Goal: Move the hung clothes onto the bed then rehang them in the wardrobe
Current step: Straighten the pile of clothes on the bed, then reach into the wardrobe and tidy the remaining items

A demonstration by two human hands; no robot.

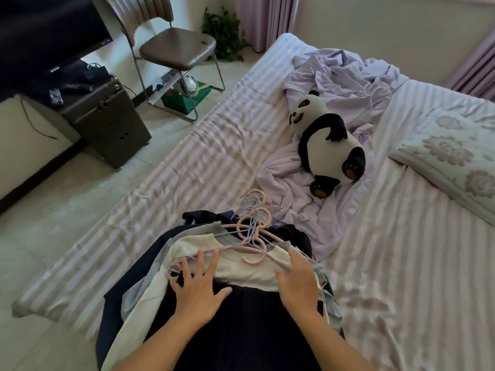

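A stack of clothes on hangers lies at the near edge of the bed [401, 236]. On top is a cream top [241, 266] over a dark garment [241, 317], with navy and light blue pieces underneath. Several pink and pale blue hangers [251, 226] have their hooks bunched at the far end of the pile. My left hand [198, 287] rests spread and flat on the left shoulder of the cream top, fingertips at a pink hanger arm. My right hand [300, 282] lies on the right shoulder, fingers straight.
A panda plush [329, 143] lies on a crumpled lilac sheet [348, 84] mid-bed. A floral pillow [455, 156] sits at right. On the floor to the left stand a folding chair [176, 49], a dark cabinet [107, 121], a green box and a potted plant.
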